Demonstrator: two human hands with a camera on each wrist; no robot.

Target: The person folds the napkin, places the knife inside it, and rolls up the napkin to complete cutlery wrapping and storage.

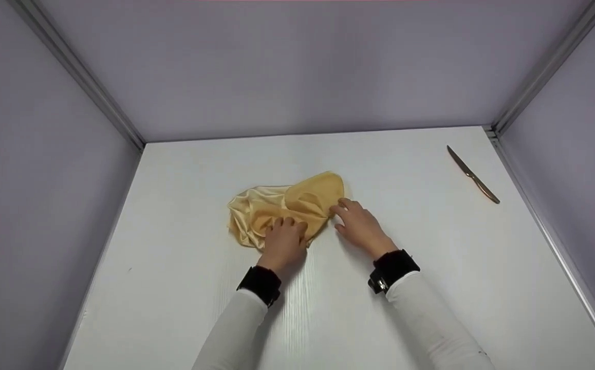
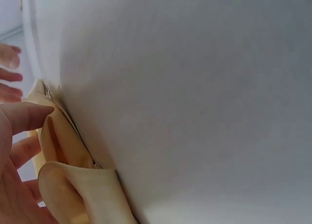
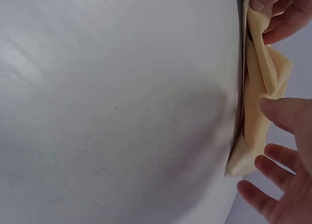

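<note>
Centrally on the white table (image 1: 431, 267) lies a golden-yellow satin cloth (image 1: 277, 208), crumpled into an irregular bundle. Its surface is glossy, with soft rounded folds and a rolled lobe at the upper right (the sheen is strongest on the left portion). The bundle's long axis runs from lower left to upper right in the head view, the rounded lobe pointing toward the far right corner.

The left hand (image 1: 283, 245) rests on the near edge of the cloth, fingers curled over the fabric; it appears to press and gather a fold, though how tightly cannot be told. In the left wrist view the thumb (image 2: 27, 116) lies against a fold of the cloth (image 2: 83, 190). The right hand (image 1: 361, 226) sits just beside the cloth's right edge, fingers extended and relaxed, fingertips touching the fabric; nothing is gripped. The right wrist view shows its fingers (image 3: 287, 114) spread beside the cloth (image 3: 256, 112).

The table is smooth, matt, faintly grained. Both wrists carry black bands above white sleeves.

A slender table knife (image 1: 473, 175) with a brownish handle lies well apart at the far right, blade pointing away to the upper left.
</note>
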